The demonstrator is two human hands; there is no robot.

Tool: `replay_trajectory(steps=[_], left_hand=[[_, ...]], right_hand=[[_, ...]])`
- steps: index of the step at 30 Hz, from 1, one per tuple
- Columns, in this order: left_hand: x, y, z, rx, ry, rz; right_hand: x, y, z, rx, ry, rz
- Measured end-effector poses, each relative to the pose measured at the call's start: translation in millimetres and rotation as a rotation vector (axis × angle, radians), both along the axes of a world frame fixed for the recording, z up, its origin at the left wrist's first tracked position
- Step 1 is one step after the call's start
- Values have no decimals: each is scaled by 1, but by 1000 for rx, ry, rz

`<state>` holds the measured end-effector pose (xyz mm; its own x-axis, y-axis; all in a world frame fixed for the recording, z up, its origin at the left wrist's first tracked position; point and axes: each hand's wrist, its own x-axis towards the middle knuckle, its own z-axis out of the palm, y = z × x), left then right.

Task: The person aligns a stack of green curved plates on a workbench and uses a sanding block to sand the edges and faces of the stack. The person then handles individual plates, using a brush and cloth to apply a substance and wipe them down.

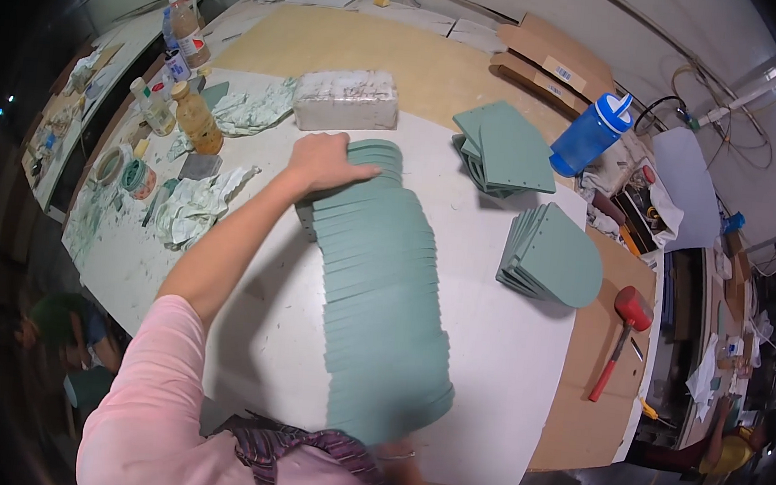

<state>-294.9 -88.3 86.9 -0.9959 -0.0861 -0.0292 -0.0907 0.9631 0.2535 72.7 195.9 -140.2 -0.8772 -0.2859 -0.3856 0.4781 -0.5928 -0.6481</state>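
Observation:
A long row of overlapping sage-green panels point(380, 283), which look like leather, runs across the white work surface toward me. My left hand point(321, 161) grips its far end, the thumb lying over the panels and the other fingers partly hidden. At the near end, my right hand point(396, 447) is against the row, mostly hidden behind it, so its fingers do not show. To the right, a fanned pile of rounded green panels point(561, 261) lies with small holes along one edge. Behind it sits another loose stack of green panels point(509, 147).
Beyond the row sits a wrapped white block point(346, 101). Crumpled stained paper point(195, 209), bottles point(197, 118) and an open jar point(139, 179) crowd the left. A red mallet point(633, 309), a blue drinking bottle point(590, 135) and cardboard point(557, 64) are on the right.

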Motion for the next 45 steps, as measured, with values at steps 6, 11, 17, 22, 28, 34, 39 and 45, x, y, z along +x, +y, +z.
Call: replay_trajectory(steps=[6, 11, 17, 22, 28, 34, 39, 45], left_hand=[[-41, -47, 2, -4, -84, 5], [-74, -74, -9, 8, -84, -57], [-101, -75, -15, -31, -68, -129], [-109, -79, -19, -111, -28, -118], [-91, -112, -44, -1, 367, -61], [-10, -137, -80, 804, 597, 257], [32, -121, -103, 1247, 321, 374], [20, -82, -105, 1694, 230, 350]], right_hand=[[-1, -50, -32, 131, 243, 55], [-34, -76, -2, -885, -246, -59], [-52, -87, 46, 144, 71, -119], [-64, -85, 97, 486, 120, -77], [-73, -75, 111, 1013, 94, -38], [-122, -22, 134, 694, 159, -234], [-253, -29, 148, 628, 305, -37], [-404, -79, 127, 684, 508, 285]])
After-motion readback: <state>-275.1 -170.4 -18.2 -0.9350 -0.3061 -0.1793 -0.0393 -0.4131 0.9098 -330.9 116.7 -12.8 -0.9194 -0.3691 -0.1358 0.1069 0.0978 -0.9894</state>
